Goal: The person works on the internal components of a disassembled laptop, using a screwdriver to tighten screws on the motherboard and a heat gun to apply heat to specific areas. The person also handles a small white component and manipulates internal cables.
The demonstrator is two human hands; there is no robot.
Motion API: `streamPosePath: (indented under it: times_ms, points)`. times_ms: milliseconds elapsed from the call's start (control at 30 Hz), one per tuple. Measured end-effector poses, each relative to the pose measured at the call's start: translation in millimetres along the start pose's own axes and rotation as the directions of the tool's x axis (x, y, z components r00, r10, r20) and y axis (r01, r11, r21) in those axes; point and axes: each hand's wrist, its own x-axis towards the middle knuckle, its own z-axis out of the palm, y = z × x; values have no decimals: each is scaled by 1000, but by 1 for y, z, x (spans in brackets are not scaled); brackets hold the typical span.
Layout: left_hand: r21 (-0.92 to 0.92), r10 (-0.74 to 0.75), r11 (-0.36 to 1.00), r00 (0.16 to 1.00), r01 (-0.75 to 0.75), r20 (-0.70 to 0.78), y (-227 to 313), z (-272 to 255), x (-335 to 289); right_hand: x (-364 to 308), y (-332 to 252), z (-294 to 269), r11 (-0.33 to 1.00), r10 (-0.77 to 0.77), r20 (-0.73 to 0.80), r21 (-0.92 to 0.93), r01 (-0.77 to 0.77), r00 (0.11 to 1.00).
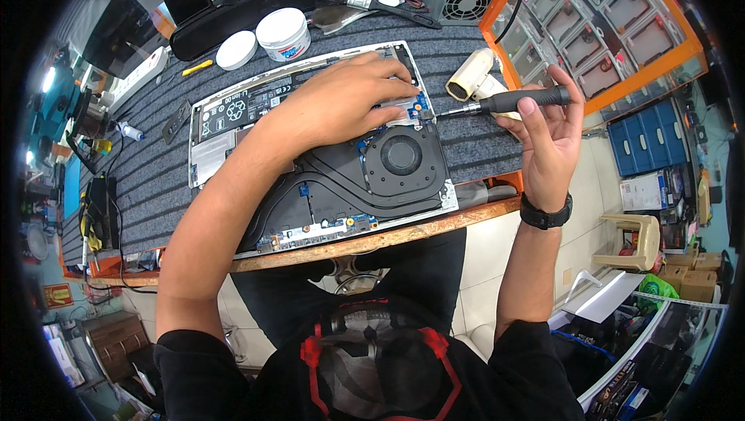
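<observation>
An opened laptop [334, 159] lies on the grey ribbed mat, its inside facing up. Its round cooling fan [400, 155] sits near the right side, and the black battery [243, 108] shows partly at the left. My left hand [353, 99] rests across the laptop, fingers spread over the circuit board; what lies under the palm is hidden. To the right, my right hand [548, 130] grips a screwdriver [528, 100] by its dark handle. The screwdriver lies nearly level, its tip pointing left at the laptop's right edge by the board.
A white jar [283, 34] and its lid [236, 50] stand behind the laptop. A black brush [372, 3] lies farther back. Close to my right hand is a cream camera-like device [471, 76]. An orange-framed cabinet [597, 33] stands at the far right. The wooden table edge [372, 229] runs before me.
</observation>
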Motion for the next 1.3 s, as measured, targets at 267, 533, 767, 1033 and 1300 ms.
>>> streamPosePath:
  times_ms: [267, 533, 767, 1033, 1300]
  points:
    - [9, 16, 1000, 1000, -16, 9, -3, 0, 3, -1, 5, -8, 1000, 10, -34, 10, -9, 999]
    - [27, -53, 998, 995, 51, 89, 1, -5, 8, 0, 3, -9, 1000, 6, -55, -5, -6, 998]
    - [44, -105, 994, 987, 100, 118, 4, -9, 8, -1, 5, -9, 1000, 7, -51, 9, -6, 999]
    - [36, -92, 995, 990, 88, 109, 3, -7, 8, 8, 0, 13, 991, -93, 131, -80, 104, 987]
    - [19, -42, 999, 995, 40, 94, 2, -9, 8, 12, 2, 30, 958, -162, 278, -184, 218, 947]
